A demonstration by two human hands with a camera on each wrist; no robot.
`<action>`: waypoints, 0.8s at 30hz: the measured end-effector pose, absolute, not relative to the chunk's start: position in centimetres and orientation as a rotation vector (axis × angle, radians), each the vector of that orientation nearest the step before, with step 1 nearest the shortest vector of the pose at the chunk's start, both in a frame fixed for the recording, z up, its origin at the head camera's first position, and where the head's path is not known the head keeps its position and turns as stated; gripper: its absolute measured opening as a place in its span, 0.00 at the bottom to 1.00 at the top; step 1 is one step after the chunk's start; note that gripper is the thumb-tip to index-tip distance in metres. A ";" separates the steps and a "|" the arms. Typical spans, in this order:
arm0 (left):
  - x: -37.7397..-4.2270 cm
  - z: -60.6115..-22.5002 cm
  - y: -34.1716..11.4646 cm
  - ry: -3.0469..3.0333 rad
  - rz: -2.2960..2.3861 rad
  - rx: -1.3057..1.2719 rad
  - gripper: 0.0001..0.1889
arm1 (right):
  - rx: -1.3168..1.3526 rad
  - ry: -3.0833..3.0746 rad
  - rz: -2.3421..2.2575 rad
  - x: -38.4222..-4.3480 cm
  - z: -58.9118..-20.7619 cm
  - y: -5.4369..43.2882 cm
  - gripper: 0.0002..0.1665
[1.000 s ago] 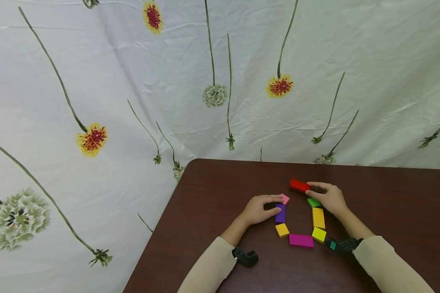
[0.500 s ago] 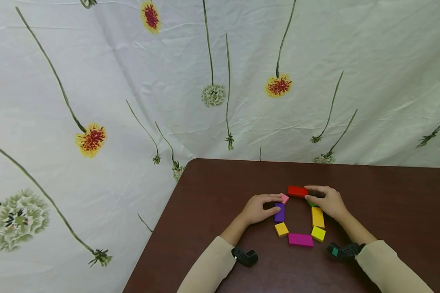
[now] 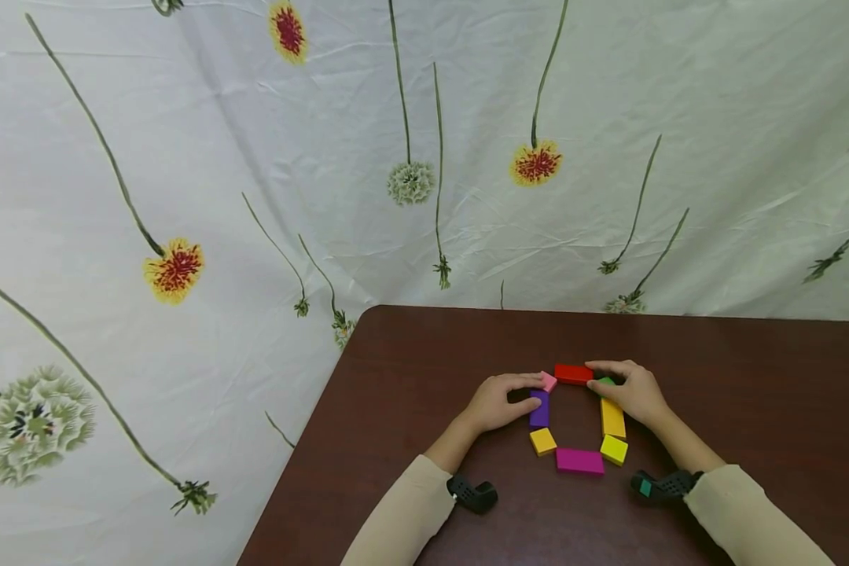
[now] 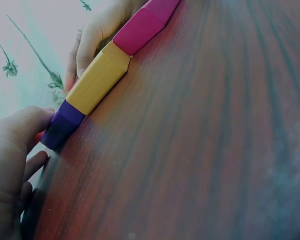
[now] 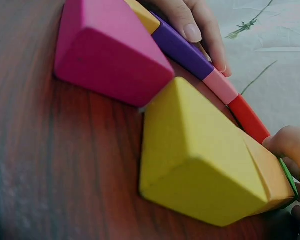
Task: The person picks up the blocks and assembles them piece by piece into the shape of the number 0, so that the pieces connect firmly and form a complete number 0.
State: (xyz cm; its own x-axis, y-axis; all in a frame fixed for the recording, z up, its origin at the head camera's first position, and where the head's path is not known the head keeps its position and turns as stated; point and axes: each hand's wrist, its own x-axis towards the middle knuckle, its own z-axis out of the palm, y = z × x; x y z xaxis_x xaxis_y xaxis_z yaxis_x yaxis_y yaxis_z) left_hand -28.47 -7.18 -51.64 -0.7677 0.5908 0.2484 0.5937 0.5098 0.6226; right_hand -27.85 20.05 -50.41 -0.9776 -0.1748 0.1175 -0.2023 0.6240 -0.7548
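My right hand [image 3: 631,391] pinches the right end of a red block [image 3: 570,374] between thumb and fingers, low at the far side of a ring of blocks. A green block [image 3: 606,381] is partly hidden beneath that hand. On the ring's left, my left hand [image 3: 501,402] rests its forefinger at a small pink block [image 3: 549,382] and its thumb over a purple block [image 3: 540,415]. In the right wrist view, the red block [image 5: 249,118] lines up with the pink block [image 5: 221,86].
An orange block [image 3: 543,442], a magenta block [image 3: 580,461], a yellow block [image 3: 614,450] and a long orange-yellow block [image 3: 612,418] make up the rest of the ring. All lie on a dark brown table [image 3: 424,354] before a flowered white cloth [image 3: 368,118].
My right hand has brought the red block toward me and turned it from slanted to nearly level, its left end beside the pink block. My left hand stays in place.
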 end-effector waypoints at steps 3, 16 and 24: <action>-28.5 -51.5 -7.2 -2.736 -1.137 -1.064 0.20 | 0.324 -2.804 1.298 -27.8 -50.4 20.0 0.24; -28.6 -51.7 -7.1 -2.705 -1.124 -1.092 0.19 | 0.315 -2.709 1.473 -27.1 -50.4 20.7 0.24; -28.5 -51.7 -7.4 -2.706 -1.166 -1.075 0.19 | 0.245 -2.692 1.450 -25.9 -50.4 21.8 0.22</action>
State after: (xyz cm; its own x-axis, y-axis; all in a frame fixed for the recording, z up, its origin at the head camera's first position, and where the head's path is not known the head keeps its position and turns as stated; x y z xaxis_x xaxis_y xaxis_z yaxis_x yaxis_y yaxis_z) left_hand -28.54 -7.43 -51.71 -0.7650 0.5896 0.2591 0.5933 0.4886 0.6397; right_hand -25.86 21.81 -50.40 -0.9845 -0.1050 0.1407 -0.1753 0.5409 -0.8226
